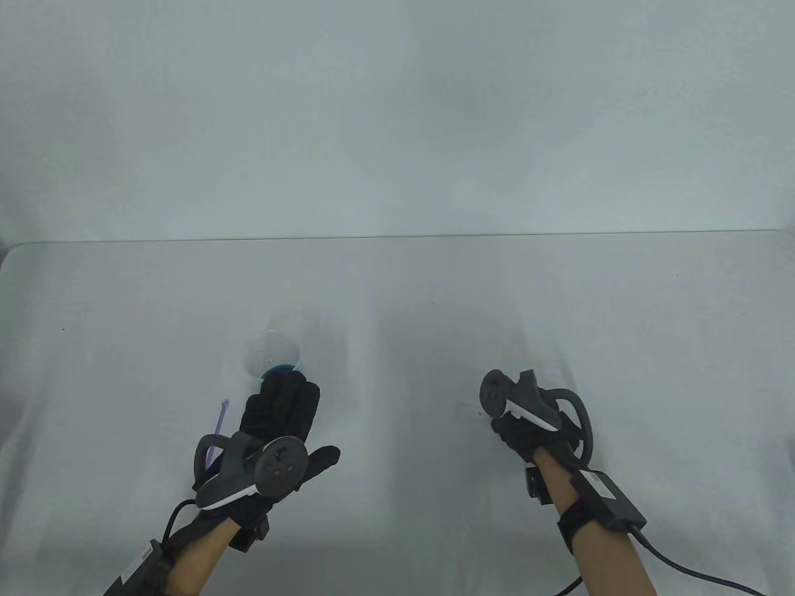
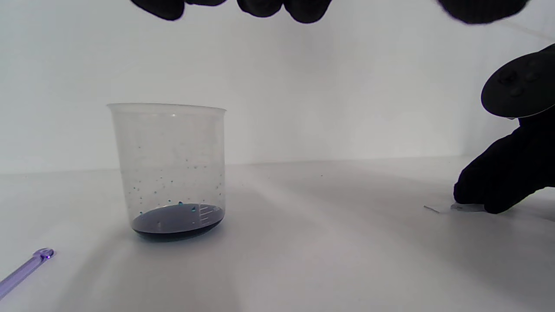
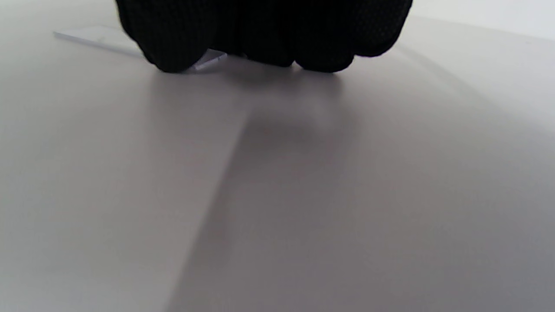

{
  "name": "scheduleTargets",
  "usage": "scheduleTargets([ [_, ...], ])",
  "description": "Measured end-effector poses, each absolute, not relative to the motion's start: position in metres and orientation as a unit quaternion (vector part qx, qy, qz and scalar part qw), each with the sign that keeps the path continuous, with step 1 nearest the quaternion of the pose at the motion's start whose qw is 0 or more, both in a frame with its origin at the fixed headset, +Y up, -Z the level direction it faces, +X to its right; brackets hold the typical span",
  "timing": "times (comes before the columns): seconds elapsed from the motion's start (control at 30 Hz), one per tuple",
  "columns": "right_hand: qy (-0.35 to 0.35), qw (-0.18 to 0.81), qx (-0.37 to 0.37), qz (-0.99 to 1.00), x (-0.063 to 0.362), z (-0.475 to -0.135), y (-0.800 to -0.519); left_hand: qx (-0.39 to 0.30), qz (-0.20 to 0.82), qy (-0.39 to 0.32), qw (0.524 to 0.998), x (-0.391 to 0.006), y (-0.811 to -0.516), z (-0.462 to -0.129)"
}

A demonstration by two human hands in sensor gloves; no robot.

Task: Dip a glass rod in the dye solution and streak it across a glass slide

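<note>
A clear plastic beaker [image 1: 273, 355] with a shallow layer of dark blue dye [image 2: 177, 221] stands on the white table. A purple-tinted glass rod [image 1: 220, 428] lies flat on the table, left of my left hand; it also shows in the left wrist view [image 2: 24, 272]. My left hand [image 1: 287, 403] is open and empty, its fingers stretched just short of the beaker [image 2: 169, 169]. My right hand [image 1: 510, 427] is curled down, with its fingertips [image 3: 269, 39] pressing on one end of the glass slide [image 3: 89, 35], which lies flat on the table [image 2: 435, 209].
The white table [image 1: 397, 298] ends at a white back wall. Cables run from both wrists off the bottom edge.
</note>
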State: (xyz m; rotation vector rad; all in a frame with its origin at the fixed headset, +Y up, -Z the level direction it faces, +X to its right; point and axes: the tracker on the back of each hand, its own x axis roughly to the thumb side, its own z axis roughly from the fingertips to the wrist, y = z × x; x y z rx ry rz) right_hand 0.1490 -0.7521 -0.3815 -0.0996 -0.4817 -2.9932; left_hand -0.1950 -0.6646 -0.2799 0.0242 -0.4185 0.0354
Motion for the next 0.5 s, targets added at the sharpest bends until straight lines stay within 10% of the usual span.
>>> scheduleTargets([
  [0.5, -0.151, 0.077, -0.196, -0.966, 0.071, -0.322, -0.754, 0.005, 0.013, -0.212, 0.977, -0.194, -0.668, -0.280],
])
